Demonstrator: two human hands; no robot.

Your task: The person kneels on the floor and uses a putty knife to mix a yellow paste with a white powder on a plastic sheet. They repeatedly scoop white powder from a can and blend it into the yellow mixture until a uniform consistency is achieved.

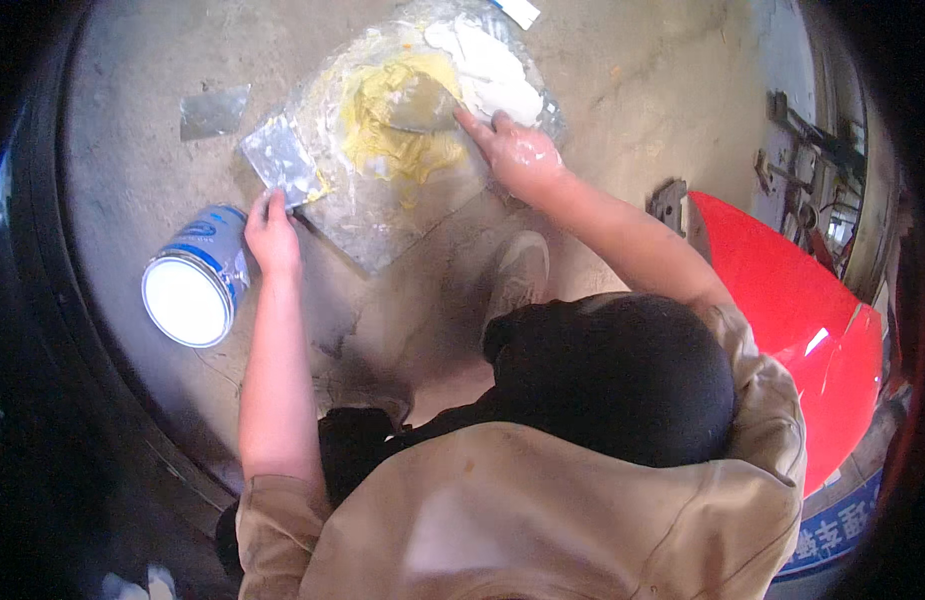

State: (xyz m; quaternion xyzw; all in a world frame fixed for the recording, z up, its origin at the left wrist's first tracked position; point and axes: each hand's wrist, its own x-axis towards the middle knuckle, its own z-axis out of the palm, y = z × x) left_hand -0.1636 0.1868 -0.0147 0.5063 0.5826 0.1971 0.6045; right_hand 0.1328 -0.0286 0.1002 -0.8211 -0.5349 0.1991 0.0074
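My left hand pinches the near corner of a flat grey square scraper smeared with white and yellow. In my right hand, dabbed with white paste, is a spreader; its blade lies in yellow putty and is partly coated with it. White paste is heaped just beyond the right hand. Both pastes lie on a smeared flat board on the floor. A silver and blue can with a white end lies tilted beside my left wrist.
Another thin grey sheet lies at the far left on the concrete floor. To the right are a glossy red curved panel, metal parts along the wall and a blue sign. My shoe is close to the board.
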